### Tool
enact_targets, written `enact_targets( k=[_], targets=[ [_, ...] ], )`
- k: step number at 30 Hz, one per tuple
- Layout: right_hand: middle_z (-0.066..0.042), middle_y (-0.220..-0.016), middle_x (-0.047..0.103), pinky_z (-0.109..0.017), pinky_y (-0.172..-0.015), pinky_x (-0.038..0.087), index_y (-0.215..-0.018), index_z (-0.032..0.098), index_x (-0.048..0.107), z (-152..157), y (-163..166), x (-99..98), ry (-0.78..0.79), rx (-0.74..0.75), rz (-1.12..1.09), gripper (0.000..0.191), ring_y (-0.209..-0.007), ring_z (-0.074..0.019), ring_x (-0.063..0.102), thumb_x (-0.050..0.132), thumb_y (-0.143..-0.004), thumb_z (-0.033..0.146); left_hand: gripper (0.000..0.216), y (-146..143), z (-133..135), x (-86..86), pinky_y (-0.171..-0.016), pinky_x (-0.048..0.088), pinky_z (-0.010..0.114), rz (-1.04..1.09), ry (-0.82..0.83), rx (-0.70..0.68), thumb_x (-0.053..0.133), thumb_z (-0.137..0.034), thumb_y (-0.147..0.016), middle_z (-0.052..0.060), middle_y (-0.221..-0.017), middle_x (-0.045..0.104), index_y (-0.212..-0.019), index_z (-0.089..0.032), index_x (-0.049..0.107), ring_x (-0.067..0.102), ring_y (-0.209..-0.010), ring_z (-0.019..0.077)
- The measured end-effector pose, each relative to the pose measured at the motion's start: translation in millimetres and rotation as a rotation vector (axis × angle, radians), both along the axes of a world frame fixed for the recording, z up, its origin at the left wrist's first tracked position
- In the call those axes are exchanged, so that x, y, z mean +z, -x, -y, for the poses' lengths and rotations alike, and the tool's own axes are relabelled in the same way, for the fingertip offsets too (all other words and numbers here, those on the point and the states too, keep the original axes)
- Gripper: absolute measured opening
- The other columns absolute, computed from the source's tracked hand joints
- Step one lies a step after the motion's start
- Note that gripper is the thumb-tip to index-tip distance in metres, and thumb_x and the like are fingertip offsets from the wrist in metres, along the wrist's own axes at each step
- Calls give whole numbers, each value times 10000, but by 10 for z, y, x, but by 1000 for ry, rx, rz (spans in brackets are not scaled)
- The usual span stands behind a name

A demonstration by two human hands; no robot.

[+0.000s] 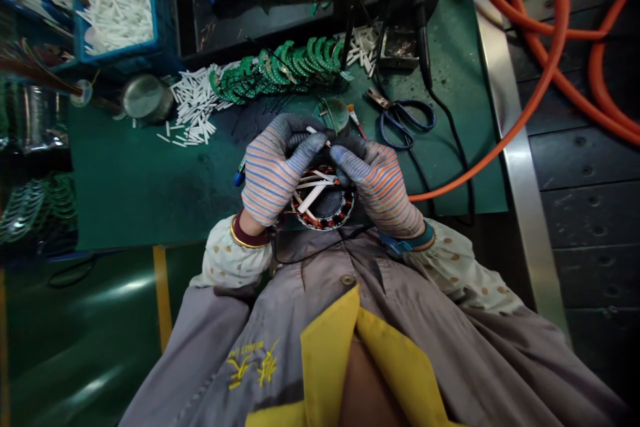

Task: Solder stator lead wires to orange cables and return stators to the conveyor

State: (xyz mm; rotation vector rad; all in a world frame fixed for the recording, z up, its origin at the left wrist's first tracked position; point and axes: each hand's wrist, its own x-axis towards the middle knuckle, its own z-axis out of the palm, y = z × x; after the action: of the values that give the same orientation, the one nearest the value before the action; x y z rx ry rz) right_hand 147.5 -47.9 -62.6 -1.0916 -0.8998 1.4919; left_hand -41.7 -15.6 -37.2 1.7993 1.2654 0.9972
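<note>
My left hand (275, 170), in a striped glove with dark fingertips, is closed in a pinch on a thin white sleeve tube (312, 130). Close beside it, my right hand (383, 180), gloved alike, has its thumb and fingers pressed together near the tube's end; what they grip is hidden. Below both hands lies a ring-shaped motor stator (327, 222) with copper windings, near the table's front edge. Several white sleeves, among them a thicker one (311, 199), cross over its opening.
Loose white tubes (193, 103) and a row of green curved boards (280, 70) lie beyond my hands. Blue-handled scissors (407, 121), a soldering iron (423, 40) and an orange hose (543, 73) are on the right. A blue bin (163, 13) of tubes stands back left.
</note>
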Motion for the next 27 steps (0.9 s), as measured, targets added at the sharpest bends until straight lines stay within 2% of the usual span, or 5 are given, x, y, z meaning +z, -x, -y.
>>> enact_targets(
  k=[8,12,21,25,27],
  targets=[
    [-42,-937,872,-400,-911,728,-962,230,884,19,-164,-181,-15,117,-11,626,-949,-249,812,1070,-793,804,650,68,-318,157,-861,717,387,1,130,-201,935,-894,-1028,50,-966,848,-989,-257,812,838,-947,289],
    [-43,-917,868,-423,-944,739,-926,234,882,19,-183,-201,4,137,-21,614,-993,-271,821,1072,-781,799,656,10,-344,114,-862,715,402,3,166,-227,956,-889,-1008,59,-953,845,-960,-252,806,830,-943,299],
    [20,-723,719,-345,-807,702,-841,245,838,-24,-123,-127,55,165,-50,588,-711,-160,652,1074,-776,780,715,-3,-238,94,-875,708,392,9,166,-104,778,-953,-1097,92,-1038,877,-1041,-243,835,855,-998,310],
    [-30,-829,815,-370,-834,702,-872,239,849,3,-132,-188,14,152,40,598,-833,-219,760,978,-880,823,732,-37,-257,102,-853,689,391,-8,179,-162,808,-957,-1071,81,-998,865,-1022,-227,833,835,-934,300],
    [-64,-948,879,-410,-924,714,-915,243,883,40,-269,-193,-123,177,198,559,-947,-263,819,881,-984,797,673,-45,-196,108,-855,677,391,-89,175,-190,816,-893,-1106,73,-988,861,-1043,-224,843,821,-913,292]
  ],
)
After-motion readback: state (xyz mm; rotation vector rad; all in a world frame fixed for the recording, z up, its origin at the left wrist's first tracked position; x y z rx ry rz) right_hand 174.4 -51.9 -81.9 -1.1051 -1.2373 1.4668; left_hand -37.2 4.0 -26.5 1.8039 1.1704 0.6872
